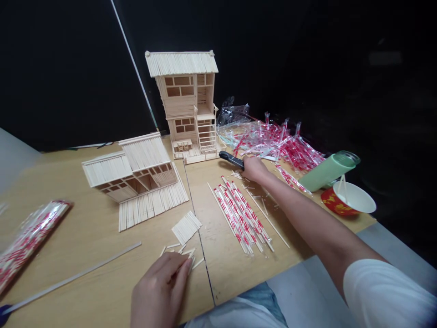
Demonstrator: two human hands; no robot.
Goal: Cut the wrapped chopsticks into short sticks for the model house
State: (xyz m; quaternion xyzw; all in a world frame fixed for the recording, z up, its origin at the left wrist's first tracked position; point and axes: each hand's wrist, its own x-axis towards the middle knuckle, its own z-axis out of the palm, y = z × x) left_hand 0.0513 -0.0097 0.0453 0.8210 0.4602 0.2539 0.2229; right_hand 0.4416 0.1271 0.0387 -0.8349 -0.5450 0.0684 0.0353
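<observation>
Wooden tabletop [223, 269], black backdrop behind. Your left hand [159, 289] curls over short chopstick pieces [174, 246]: light, stiff, likely brittle, best pinched mid-length. Can't tell if it grips any. Rightward, loose red-printed chopsticks [239, 218] lie in a slippery pile. Your right hand [254, 168] closes around a black knife handle [231, 160], rigid and easily held there.

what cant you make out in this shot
Head view, the only one:
Black-handled tool: its far end is hidden by the right hand.
Short wooden sticks: any under the left hand are hidden.
Dark blue item: cut off by the picture's bottom-left corner.
</observation>
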